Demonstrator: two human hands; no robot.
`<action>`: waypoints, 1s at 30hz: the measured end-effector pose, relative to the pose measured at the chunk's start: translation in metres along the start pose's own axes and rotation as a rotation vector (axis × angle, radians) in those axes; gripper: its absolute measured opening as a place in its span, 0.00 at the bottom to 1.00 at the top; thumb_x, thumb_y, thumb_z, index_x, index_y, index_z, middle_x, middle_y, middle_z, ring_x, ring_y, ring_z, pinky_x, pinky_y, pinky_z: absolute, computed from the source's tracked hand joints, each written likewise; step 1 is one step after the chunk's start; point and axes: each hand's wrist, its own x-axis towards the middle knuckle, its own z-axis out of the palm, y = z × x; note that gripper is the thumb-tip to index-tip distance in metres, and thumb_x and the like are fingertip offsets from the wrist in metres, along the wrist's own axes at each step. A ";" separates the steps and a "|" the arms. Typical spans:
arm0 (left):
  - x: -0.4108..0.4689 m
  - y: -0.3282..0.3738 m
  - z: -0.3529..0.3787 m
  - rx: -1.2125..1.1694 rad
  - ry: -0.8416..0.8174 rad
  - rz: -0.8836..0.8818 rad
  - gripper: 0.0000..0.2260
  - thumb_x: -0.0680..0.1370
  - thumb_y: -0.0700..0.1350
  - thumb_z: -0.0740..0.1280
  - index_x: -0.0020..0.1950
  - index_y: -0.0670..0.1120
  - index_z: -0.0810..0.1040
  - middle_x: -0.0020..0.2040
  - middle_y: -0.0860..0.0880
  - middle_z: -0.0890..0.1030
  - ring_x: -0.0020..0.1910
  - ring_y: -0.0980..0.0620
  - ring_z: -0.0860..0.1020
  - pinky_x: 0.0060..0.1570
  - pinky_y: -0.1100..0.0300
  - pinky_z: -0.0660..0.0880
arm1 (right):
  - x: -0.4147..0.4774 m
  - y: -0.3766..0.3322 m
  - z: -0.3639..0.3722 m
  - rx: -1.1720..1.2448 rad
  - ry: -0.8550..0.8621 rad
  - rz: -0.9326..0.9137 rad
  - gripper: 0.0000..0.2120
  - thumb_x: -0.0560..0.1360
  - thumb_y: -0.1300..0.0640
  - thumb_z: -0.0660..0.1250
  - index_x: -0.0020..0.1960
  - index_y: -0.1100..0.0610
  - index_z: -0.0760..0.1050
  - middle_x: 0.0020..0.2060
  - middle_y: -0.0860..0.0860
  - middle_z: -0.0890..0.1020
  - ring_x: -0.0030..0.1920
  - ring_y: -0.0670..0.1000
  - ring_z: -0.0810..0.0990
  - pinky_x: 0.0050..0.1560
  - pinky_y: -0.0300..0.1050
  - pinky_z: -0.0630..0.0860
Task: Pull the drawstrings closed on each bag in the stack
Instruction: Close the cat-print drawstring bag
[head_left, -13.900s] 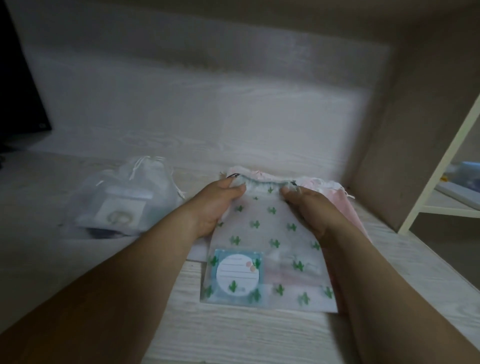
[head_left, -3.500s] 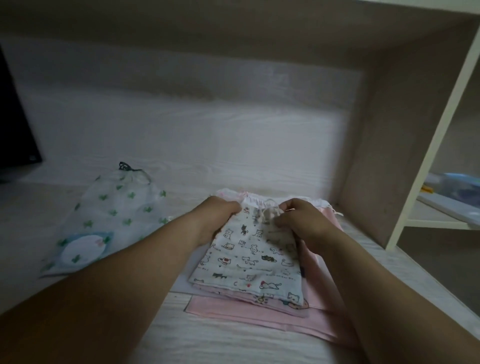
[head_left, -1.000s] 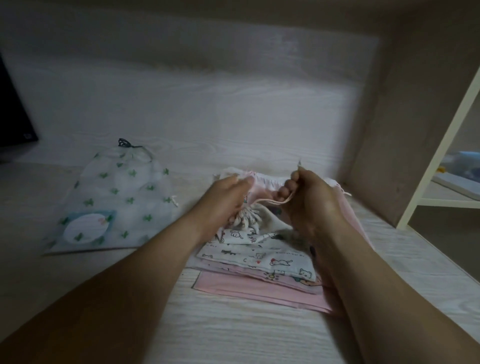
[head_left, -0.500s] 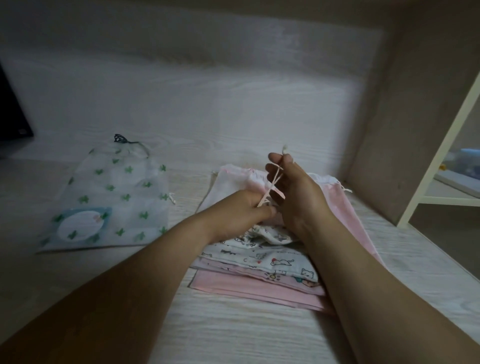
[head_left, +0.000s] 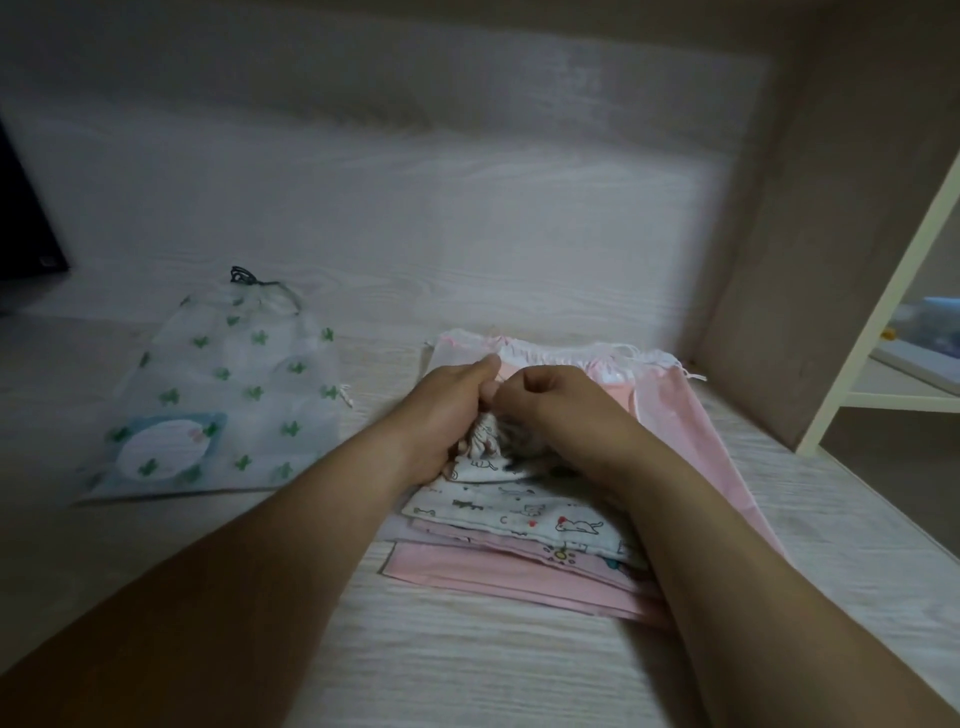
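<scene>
A stack of drawstring bags lies on the desk, with a white cat-print bag (head_left: 524, 506) on top and pink bags (head_left: 670, 405) under it. The cat-print bag's mouth is bunched tight. My left hand (head_left: 447, 410) grips that gathered neck. My right hand (head_left: 550, 400) is curled into a fist right beside it, fingers closed at the neck; the drawstring itself is hidden between the hands. A translucent cactus-print bag (head_left: 223, 395) lies apart at the left, its mouth drawn shut with a dark cord.
The pale wooden desk (head_left: 467, 665) has a back panel and a side wall (head_left: 810, 270) at the right. Beyond the wall stands a white shelf frame (head_left: 893, 291) with items on it. A dark object (head_left: 26, 223) sits at the far left.
My right hand has come down from its raised pull with the string and now sits low against the left hand at the bag's gathered neck. The bag's mouth stays cinched.
</scene>
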 end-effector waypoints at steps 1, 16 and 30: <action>0.001 -0.002 -0.001 0.029 -0.003 0.007 0.17 0.86 0.52 0.60 0.45 0.47 0.83 0.36 0.50 0.86 0.36 0.57 0.84 0.37 0.69 0.77 | 0.001 0.000 -0.002 0.052 -0.015 0.027 0.13 0.78 0.48 0.74 0.38 0.53 0.79 0.33 0.54 0.77 0.34 0.53 0.75 0.47 0.61 0.82; 0.008 -0.005 -0.012 -0.110 0.183 -0.098 0.10 0.79 0.46 0.58 0.37 0.50 0.67 0.27 0.50 0.65 0.27 0.51 0.60 0.35 0.54 0.52 | 0.016 0.016 -0.011 0.647 0.007 0.216 0.10 0.81 0.58 0.64 0.55 0.64 0.80 0.51 0.65 0.84 0.49 0.62 0.84 0.51 0.54 0.80; 0.024 0.010 -0.038 -0.501 0.319 0.193 0.12 0.87 0.48 0.56 0.49 0.44 0.73 0.28 0.51 0.63 0.23 0.55 0.58 0.22 0.65 0.57 | 0.016 0.020 0.001 0.138 0.104 0.153 0.05 0.71 0.56 0.78 0.40 0.58 0.88 0.36 0.66 0.80 0.28 0.57 0.66 0.31 0.47 0.66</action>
